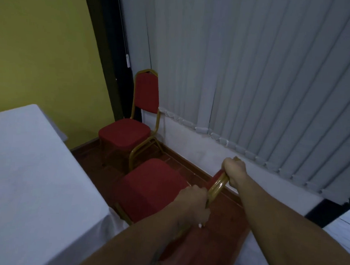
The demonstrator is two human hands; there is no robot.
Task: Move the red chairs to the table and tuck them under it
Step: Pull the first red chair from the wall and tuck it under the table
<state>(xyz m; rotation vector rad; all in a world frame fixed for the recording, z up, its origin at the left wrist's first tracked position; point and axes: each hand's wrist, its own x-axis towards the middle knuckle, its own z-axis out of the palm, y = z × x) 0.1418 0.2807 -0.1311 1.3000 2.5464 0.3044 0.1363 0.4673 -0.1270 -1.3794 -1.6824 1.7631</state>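
head view | my left hand (193, 204) was clenched on the gold back frame of the near red chair (150, 183) | my right hand (233, 170) gripped the same frame's top | its seat sat just beside the white-clothed bench (30, 167) | second red chair (128, 130) stood in the corner by the blinds (261, 76)

We hold the near chair (150, 183) by the top of its backrest, our left hand (193, 204) and right hand (233, 170) closed on the frame. Its seat lies ahead of our fingers (189, 194), touching the table (29, 177), which spreads to their left. The far chair (128, 130) stands beyond our fingers, in the corner. The blinds (251, 85) hang behind it and to the fingers' right.
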